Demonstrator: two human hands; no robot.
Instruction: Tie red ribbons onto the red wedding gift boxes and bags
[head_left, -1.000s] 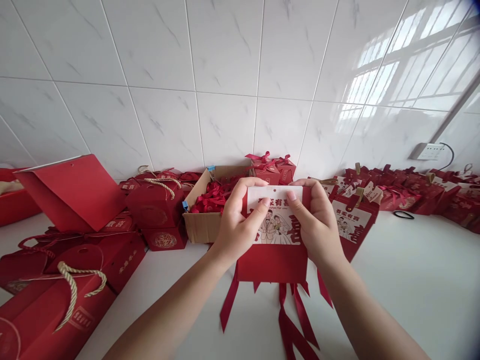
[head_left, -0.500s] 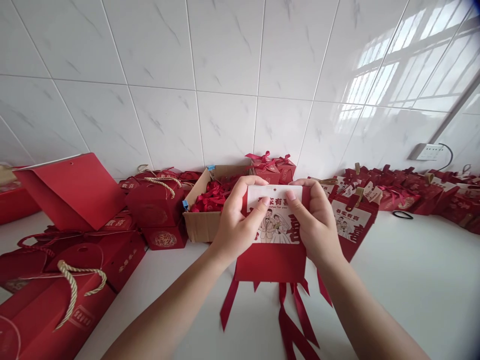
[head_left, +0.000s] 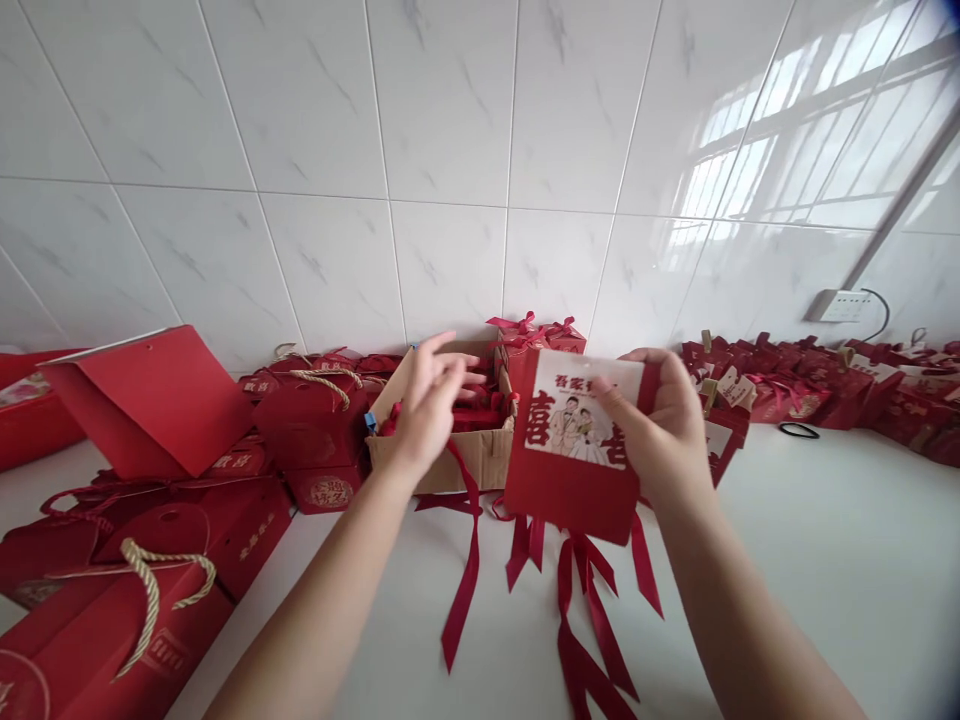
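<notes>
My right hand (head_left: 667, 430) grips the right side of a red gift box (head_left: 574, 500), thumb on its front. The box's white upper panel shows a printed bride and groom with red characters. My left hand (head_left: 435, 405) is off the box, fingers spread and slightly bent, over the front left of a cardboard carton (head_left: 476, 460). Red ribbons lie in the carton, partly hidden by that hand. One red ribbon (head_left: 469, 570) hangs over the carton's front onto the white table, and more ribbon tails (head_left: 592, 630) trail below the held box.
Red boxes with gold rope handles (head_left: 150, 590) stack at the left, under an open red folded box (head_left: 165, 400). Ribbon-tied boxes (head_left: 536, 335) stand behind the carton. Many small red boxes (head_left: 810, 385), a black ring (head_left: 799, 430) and a power strip (head_left: 844, 305) are at the right.
My left hand has let go of the gift box and moved left to the carton, its fingers opening. The box, now in my right hand alone, has shifted slightly right and tilted.
</notes>
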